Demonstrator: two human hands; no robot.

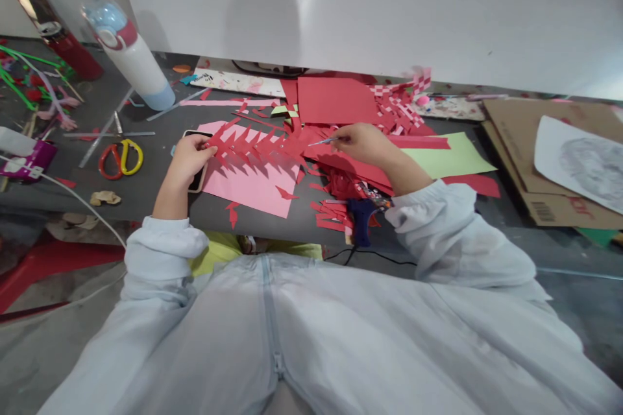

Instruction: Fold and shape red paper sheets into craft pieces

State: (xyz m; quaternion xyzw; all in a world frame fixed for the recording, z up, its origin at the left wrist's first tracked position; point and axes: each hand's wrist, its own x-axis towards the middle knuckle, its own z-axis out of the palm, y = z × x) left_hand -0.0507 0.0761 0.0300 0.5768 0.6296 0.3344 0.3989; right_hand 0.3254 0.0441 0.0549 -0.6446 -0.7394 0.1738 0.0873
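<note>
We see the left hand [187,159] pinching the left end of a red fringed paper strip [253,146]; the right hand [364,142] clamps its fingers on a thin tool [324,141].

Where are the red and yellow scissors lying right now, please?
In the head view the scissors lie on the grey table, left of the left hand holding the red cut paper, and nearer the person than the white bottle.

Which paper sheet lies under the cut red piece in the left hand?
The pink sheet, beneath the fringed red paper the left hand pinches. The plain red sheet sits farther back; the light green sheet lies by the right hand.
</note>
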